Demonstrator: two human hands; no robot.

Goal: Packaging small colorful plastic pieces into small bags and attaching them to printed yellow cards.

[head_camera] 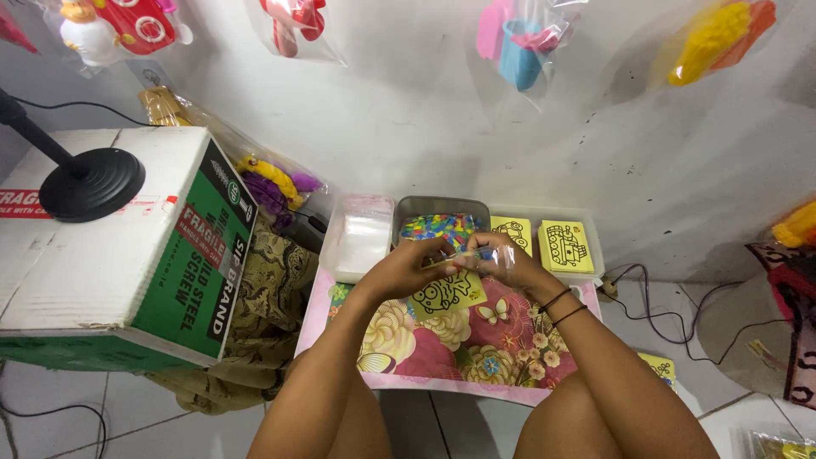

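Here we are pinching a clear plastic bag (pixel 501 255) with both left hand (pixel 408 268) and right hand (pixel 510 268), above the yellow picture card (pixel 446 295).

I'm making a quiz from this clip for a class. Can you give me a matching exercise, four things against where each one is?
Things:
1. cardboard box
2. grey tray of coloured pieces
3. stack of clear bags
4. yellow picture card

Places:
A. under both hands
B. far left, lamp base on top
C. left of the grey tray
D. against the wall, behind the hands

Pairs: 1-B, 2-D, 3-C, 4-A
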